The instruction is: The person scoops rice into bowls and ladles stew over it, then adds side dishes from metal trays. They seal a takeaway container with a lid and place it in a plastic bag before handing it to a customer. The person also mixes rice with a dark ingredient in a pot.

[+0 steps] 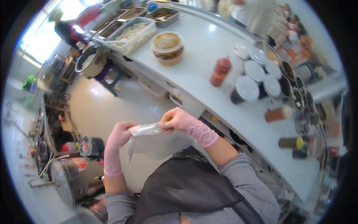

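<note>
Both my hands wear pink disposable gloves and hold a clear plastic bag (156, 144) stretched between them. My left hand (121, 134) grips the bag's gathered edge on one side, its fingertips partly hidden. On the other side, my right hand (176, 120) pinches the same edge between thumb and fingers. The thin film hangs down in front of my black apron (190, 184), over the floor. Beyond my hands, on the white counter (193, 75), stands a stack of round lidded takeaway bowls (167, 49) with food inside. A red sauce bottle (221, 72) stands farther right.
Food trays (134, 35) line the counter's far left end. Several lidded tubs (247, 88) and sauce bottles (277, 114) stand on the right. A large pot (91, 61) sits on a stool beside the counter. Steel drums (75, 176) are at lower left. A person (65, 30) is near the window.
</note>
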`<state>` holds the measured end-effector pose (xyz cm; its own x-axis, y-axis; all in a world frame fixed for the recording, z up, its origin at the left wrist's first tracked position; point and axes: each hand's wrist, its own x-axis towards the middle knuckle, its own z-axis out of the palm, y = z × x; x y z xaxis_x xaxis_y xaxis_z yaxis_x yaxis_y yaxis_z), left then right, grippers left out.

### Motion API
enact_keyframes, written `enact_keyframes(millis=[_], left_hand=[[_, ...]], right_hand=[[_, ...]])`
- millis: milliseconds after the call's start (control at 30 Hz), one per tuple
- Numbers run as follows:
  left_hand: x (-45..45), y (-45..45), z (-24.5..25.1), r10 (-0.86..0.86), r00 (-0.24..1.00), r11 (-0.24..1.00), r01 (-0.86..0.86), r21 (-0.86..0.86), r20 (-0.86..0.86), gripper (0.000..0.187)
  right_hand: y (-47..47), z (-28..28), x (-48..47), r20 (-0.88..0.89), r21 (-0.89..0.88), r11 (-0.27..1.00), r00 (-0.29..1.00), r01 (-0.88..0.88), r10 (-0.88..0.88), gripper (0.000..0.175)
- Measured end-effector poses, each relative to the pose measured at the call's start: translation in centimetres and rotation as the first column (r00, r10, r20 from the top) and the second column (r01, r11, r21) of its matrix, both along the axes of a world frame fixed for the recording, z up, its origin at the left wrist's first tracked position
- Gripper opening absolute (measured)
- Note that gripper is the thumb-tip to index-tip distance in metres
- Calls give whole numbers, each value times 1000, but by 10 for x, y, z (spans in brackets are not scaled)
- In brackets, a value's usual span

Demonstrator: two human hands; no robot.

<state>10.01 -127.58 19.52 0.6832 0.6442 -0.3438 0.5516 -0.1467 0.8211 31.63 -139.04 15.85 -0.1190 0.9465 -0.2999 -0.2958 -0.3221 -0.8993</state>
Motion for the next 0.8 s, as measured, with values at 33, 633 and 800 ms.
enact_keyframes(millis=[33, 633, 800], left_hand=[[6, 21, 7, -36, 998, 999, 36, -5, -41, 21], [91, 94, 5, 468, 882, 882, -465, -74, 45, 35], [107, 143, -9, 447, 861, 819, -283, -500, 245, 31]], right_hand=[[19, 0, 6, 71, 15, 1000, 997, -27, 26, 21], [185, 6, 21, -344, -281, 929, 878, 243, -333, 26], [205, 1, 15, -239, -247, 878, 852, 410, -465, 26]])
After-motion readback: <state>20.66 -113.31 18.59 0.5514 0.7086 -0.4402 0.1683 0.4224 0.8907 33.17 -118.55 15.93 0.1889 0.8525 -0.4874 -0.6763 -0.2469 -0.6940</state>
